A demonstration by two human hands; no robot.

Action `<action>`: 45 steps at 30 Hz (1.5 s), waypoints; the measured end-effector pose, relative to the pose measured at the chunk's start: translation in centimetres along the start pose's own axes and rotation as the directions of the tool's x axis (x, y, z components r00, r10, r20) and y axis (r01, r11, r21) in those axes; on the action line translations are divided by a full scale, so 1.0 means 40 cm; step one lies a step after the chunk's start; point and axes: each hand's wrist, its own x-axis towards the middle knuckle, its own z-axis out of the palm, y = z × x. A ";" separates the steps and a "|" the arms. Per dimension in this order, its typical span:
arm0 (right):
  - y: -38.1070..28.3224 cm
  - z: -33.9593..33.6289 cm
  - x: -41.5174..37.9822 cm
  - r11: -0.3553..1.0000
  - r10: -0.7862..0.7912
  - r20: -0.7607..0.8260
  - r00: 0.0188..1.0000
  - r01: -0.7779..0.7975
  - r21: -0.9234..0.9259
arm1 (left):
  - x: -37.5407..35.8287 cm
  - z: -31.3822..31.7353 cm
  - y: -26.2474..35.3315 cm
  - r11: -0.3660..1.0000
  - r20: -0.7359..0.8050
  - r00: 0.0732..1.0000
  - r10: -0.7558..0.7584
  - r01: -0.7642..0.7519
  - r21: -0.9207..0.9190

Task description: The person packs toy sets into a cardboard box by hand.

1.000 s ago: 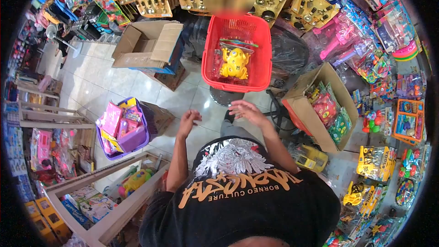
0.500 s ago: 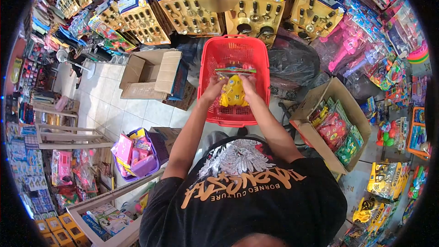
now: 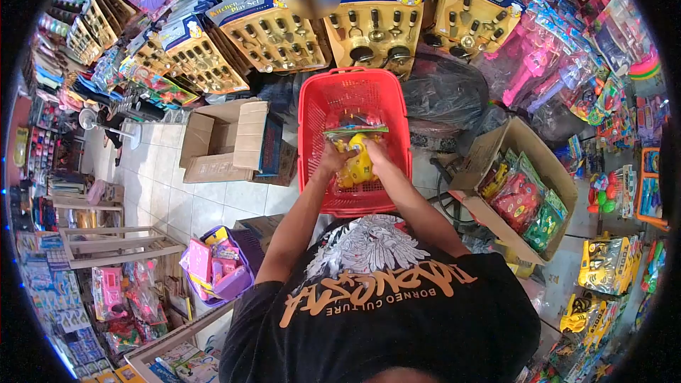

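Note:
A yellow toy in a clear plastic bag (image 3: 352, 174) with a green-edged header is inside the red plastic basket (image 3: 306, 99) in front of me. My left hand (image 3: 335, 157) grips the left side of the bag, thumb over its front. On the other side my right hand (image 3: 376, 156) holds the bag near its top, fingers partly hidden behind the plastic. Just beyond the bag, other clear-wrapped items with red parts (image 3: 352, 116) lie in the basket.
An open cardboard box (image 3: 206, 167) stands left of the basket. At right, another carton (image 3: 489, 216) holds bagged red and green toys. A purple basket (image 3: 248, 259) of pink packages sits lower left. Kitchen play sets (image 3: 376, 21) line the back.
The view has shifted, so the basket appears lower and slightly left. My right hand has moved inward over the yellow toy's bag, which both hands still hold.

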 end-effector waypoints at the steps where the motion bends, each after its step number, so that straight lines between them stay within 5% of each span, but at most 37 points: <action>1: 0.002 -0.007 0.001 0.993 -0.057 0.067 0.996 0.050 0.103 | -0.018 0.003 0.053 1.000 -0.002 1.000 -0.002 0.002 0.003; 3: 0.003 -0.024 -0.002 0.975 -0.106 0.127 0.986 0.079 0.206 | -0.074 0.021 0.221 0.986 -0.024 0.986 -0.167 0.167 -0.019; 4: -0.010 -0.033 -0.015 0.969 -0.070 0.194 0.978 0.021 0.246 | -0.071 0.031 0.191 0.986 -0.145 0.975 -0.167 0.164 -0.036; 6: -0.028 -0.052 -0.039 0.957 -0.091 0.310 0.946 -0.003 0.290 | -0.084 0.036 0.170 0.979 -0.141 0.974 -0.177 0.160 -0.123; 9: -0.041 -0.055 -0.076 0.969 -0.139 0.103 0.985 0.114 0.219 | -0.108 0.053 0.198 0.946 -0.132 0.986 -0.104 0.057 -0.320; 11: -0.104 -0.062 -0.133 0.976 -0.067 0.057 0.996 0.054 0.212 | -0.125 0.049 0.226 0.905 -0.129 0.985 -0.117 0.053 -0.422; 16: -0.106 -0.061 -0.048 0.985 0.124 0.096 0.988 -0.134 0.107 | -0.160 0.005 0.248 0.959 -0.187 0.981 -0.048 -0.007 -0.282; 19: -0.079 -0.034 0.022 0.989 0.102 0.091 0.991 -0.111 0.098 | -0.154 -0.013 0.209 0.958 -0.200 0.980 -0.020 -0.038 -0.285; 21: -0.048 -0.016 0.081 0.998 0.059 0.077 0.995 -0.061 0.021 | -0.154 -0.015 0.205 0.963 -0.221 0.975 -0.016 -0.044 -0.268; 23: 0.027 0.011 0.197 0.949 -0.280 -0.103 0.955 0.259 -0.177 | -0.149 -0.024 0.206 0.967 -0.249 0.968 -0.011 -0.053 -0.248; 26: -0.091 0.033 0.056 0.887 -0.448 -0.060 0.892 0.434 -0.157 | -0.143 -0.027 0.190 0.959 -0.262 0.964 0.031 -0.103 -0.266; 30: -0.060 0.042 0.201 0.841 -0.509 0.096 0.856 0.518 -0.158 | -0.140 -0.041 0.215 0.968 -0.337 0.941 0.032 -0.113 -0.224; 32: -0.134 0.032 0.094 0.669 -0.557 0.055 0.829 0.487 -0.562 | -0.153 -0.043 0.240 0.968 -0.351 0.937 0.007 -0.095 -0.233; 33: -0.130 0.030 0.104 0.665 -0.558 0.060 0.828 0.489 -0.564 | -0.156 -0.047 0.256 0.956 -0.336 0.942 -0.013 -0.087 -0.282; 35: -0.118 0.026 0.149 0.483 -0.784 0.072 0.616 0.680 -0.552 | -0.158 -0.055 0.281 0.942 -0.319 0.947 -0.027 -0.083 -0.324; 38: -0.166 0.017 0.126 0.668 -0.651 0.127 0.748 0.645 -0.373 | -0.165 -0.062 0.296 0.939 -0.342 0.939 0.039 -0.152 -0.309; 43: -0.229 0.014 0.097 0.640 -0.690 0.160 0.706 0.698 -0.322 | -0.196 -0.098 0.320 0.897 -0.398 0.917 -0.016 -0.162 -0.410; 45: -0.255 0.015 0.083 0.684 -0.704 0.104 0.702 0.711 -0.166 | -0.210 -0.122 0.333 0.847 -0.374 0.927 -0.034 -0.172 -0.503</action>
